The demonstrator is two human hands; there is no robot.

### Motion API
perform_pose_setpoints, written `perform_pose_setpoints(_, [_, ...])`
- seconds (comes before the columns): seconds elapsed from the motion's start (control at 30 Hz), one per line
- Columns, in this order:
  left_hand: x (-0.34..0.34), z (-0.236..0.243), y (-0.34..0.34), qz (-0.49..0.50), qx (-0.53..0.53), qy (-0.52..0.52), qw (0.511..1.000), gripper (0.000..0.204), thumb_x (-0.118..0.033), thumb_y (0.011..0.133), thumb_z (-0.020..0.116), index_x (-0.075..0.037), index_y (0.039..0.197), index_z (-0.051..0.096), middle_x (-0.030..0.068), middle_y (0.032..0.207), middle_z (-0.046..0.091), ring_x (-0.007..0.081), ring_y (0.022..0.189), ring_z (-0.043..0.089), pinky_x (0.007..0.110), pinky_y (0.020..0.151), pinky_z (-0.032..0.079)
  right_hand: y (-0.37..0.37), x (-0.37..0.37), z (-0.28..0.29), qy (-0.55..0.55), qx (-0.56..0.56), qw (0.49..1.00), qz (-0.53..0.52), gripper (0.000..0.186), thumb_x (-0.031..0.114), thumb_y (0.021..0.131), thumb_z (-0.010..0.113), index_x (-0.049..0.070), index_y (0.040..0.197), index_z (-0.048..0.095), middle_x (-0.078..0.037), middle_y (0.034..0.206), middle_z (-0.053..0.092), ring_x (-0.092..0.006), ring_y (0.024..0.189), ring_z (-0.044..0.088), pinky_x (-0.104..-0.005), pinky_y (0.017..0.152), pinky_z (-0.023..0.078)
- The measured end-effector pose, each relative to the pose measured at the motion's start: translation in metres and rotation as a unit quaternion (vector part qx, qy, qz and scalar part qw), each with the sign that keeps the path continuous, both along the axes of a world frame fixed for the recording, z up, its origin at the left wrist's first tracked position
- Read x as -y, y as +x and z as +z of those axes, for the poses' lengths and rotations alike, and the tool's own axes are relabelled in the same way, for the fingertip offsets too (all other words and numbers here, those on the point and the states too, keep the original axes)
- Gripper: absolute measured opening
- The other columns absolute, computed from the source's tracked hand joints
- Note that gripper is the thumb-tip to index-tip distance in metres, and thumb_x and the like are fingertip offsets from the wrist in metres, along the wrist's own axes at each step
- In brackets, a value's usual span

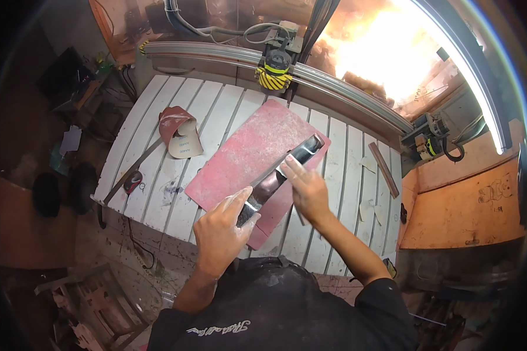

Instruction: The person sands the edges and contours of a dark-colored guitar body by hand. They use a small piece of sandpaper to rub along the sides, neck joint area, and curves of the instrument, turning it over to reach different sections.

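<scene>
A long, narrow, glossy dark bar (269, 186) lies slantwise over a pink, dusty, flat board (240, 150). My left hand (223, 228) is wrapped round the bar's near end, with the thumb on one side and the fingers on the other. Farther up, my right hand (308, 190) grips the same bar, its fingers laid over the top and pressed against it. Pale dust coats the fingers of both hands. The underside of the bar is hidden.
The board rests on a white slatted table (216, 96). To its left are a curled reddish-brown sandpaper sheet (175, 123), a tape measure (133, 182) and a thin dark strip (136, 167). A wooden strip (384, 169) lies right. A striped machine head (273, 76) on a rail spans the back.
</scene>
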State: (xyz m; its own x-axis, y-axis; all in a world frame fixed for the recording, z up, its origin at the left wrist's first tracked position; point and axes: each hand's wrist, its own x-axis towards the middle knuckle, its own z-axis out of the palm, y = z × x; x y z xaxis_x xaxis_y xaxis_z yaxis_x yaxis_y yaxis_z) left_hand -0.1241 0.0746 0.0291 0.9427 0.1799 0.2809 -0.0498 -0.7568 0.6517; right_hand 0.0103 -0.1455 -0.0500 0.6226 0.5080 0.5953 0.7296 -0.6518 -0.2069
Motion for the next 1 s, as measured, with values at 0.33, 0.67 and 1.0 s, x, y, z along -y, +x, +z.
perform_pose_setpoints(0.33, [0.001, 0.004, 0.001, -0.005, -0.009, 0.0, 1.0, 0.059, -0.022, 0.078, 0.092, -0.013, 0.133, 0.073, 0.0105, 0.116, 0.079, 0.0309, 0.101, 0.078, 0.04, 0.083, 0.061, 0.041, 0.026, -0.014, -0.012, 0.064, 0.998, -0.019, 0.051, -0.004, 0.084, 0.067, 0.02, 0.128, 0.078, -0.004, 0.137, 0.074, -0.0223, 0.07, 0.059, -0.0355, 0.067, 0.05])
perform_pose_setpoints(0.67, [0.003, 0.005, 0.002, -0.007, 0.0, 0.009, 1.0, 0.059, -0.021, 0.078, 0.092, -0.013, 0.133, 0.073, 0.0116, 0.116, 0.079, 0.0313, 0.101, 0.078, 0.04, 0.083, 0.061, 0.059, 0.035, 0.0, 0.055, 0.016, 0.993, -0.105, 0.055, -0.005, 0.083, 0.064, 0.019, 0.131, 0.077, -0.005, 0.138, 0.074, -0.0252, 0.071, 0.062, -0.0373, 0.066, 0.051])
perform_pose_setpoints(1.0, [0.004, 0.004, 0.001, -0.009, 0.002, 0.013, 1.0, 0.058, -0.021, 0.077, 0.092, -0.012, 0.132, 0.074, 0.0114, 0.115, 0.079, 0.0313, 0.1, 0.078, 0.039, 0.083, 0.061, 0.048, 0.031, 0.0, 0.071, -0.021, 0.989, -0.124, 0.053, -0.009, 0.083, 0.061, 0.015, 0.128, 0.078, -0.012, 0.138, 0.073, -0.0317, 0.078, 0.065, -0.0417, 0.075, 0.052])
